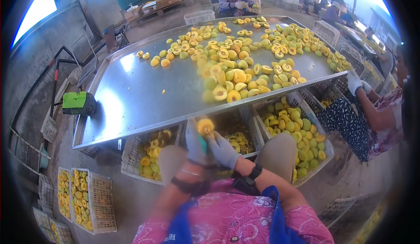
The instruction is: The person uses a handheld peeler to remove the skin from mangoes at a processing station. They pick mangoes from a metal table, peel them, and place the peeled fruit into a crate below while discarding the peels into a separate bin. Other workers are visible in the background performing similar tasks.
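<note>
My left hand (194,147), in a pale glove and blurred, is at the near edge of the metal table. My right hand (226,150), gloved too, meets it from the right, fingertips at the lower rim of a yellow fruit half (205,126). That half, which looks like apricot or peach, is held between both hands with its cut face up. A teal patch (202,144) shows at the left palm; I cannot tell whether it is a tool or part of the glove. Ahead, many halved fruits (239,76) lie on the metal-topped table (147,89).
Below the table edge stand a left crate (128,160) of fruit halves, a middle crate (259,142) with yellow scraps and a right crate (328,152) of halves. A black-and-green box (78,103) sits at the table's left corner. A co-worker's gloved hand (354,82) is at the right.
</note>
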`<state>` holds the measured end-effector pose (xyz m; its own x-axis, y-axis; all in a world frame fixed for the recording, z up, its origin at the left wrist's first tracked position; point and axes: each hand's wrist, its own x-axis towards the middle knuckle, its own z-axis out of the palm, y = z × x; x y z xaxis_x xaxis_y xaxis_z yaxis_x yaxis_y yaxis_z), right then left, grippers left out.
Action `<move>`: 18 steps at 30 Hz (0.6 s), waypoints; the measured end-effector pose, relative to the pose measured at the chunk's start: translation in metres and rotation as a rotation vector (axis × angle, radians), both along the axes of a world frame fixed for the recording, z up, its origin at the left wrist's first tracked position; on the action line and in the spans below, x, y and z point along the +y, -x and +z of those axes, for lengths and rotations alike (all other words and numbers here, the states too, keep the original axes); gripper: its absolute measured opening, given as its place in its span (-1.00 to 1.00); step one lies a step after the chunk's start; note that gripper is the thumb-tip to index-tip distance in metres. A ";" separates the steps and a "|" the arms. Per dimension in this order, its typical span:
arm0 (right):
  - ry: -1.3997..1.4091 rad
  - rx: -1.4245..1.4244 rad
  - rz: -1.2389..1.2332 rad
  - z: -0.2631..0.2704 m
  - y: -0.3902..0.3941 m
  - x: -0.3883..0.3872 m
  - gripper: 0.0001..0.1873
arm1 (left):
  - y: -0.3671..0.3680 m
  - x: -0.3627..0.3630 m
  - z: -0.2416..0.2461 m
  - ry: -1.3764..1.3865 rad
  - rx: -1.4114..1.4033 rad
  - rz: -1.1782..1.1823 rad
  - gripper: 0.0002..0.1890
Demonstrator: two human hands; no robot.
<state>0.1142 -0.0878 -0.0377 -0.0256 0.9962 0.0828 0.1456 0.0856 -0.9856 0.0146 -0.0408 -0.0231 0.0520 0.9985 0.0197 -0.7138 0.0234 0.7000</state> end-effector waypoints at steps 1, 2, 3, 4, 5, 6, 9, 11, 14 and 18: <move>0.016 0.036 0.012 0.000 0.000 -0.001 -0.58 | -0.001 0.000 -0.001 -0.024 0.029 0.018 -0.53; 0.030 0.065 0.023 0.000 0.001 -0.001 -0.59 | 0.000 0.000 -0.002 -0.046 0.059 0.044 -0.53; 0.044 0.094 0.033 0.000 0.001 -0.002 -0.59 | 0.000 0.001 -0.002 -0.029 0.037 0.015 -0.52; 0.078 0.157 0.055 0.000 0.002 -0.004 -0.60 | 0.002 0.002 -0.002 -0.007 0.015 -0.007 -0.52; 0.111 0.219 0.078 0.001 0.002 -0.005 -0.60 | 0.003 0.003 -0.001 0.009 -0.001 -0.051 -0.51; 0.107 0.290 0.100 0.002 0.003 -0.006 -0.61 | 0.005 0.004 -0.001 0.034 -0.011 -0.085 -0.51; 0.229 0.466 0.123 0.006 0.007 -0.007 -0.63 | 0.011 0.005 0.001 0.041 0.040 -0.162 -0.49; 0.272 0.489 0.125 0.008 0.006 -0.007 -0.63 | 0.012 0.005 0.002 -0.039 0.158 -0.091 -0.48; 0.323 0.497 0.148 0.008 0.004 -0.006 -0.65 | 0.011 0.004 0.004 -0.041 0.192 -0.062 -0.47; 0.297 0.514 0.151 0.007 0.005 -0.005 -0.65 | 0.012 0.007 0.007 0.044 0.129 -0.153 -0.48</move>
<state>0.1095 -0.0931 -0.0312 -0.1990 0.9671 -0.1585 -0.3470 -0.2208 -0.9115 0.0023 -0.0338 -0.0161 0.2024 0.9785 -0.0404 -0.6041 0.1572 0.7813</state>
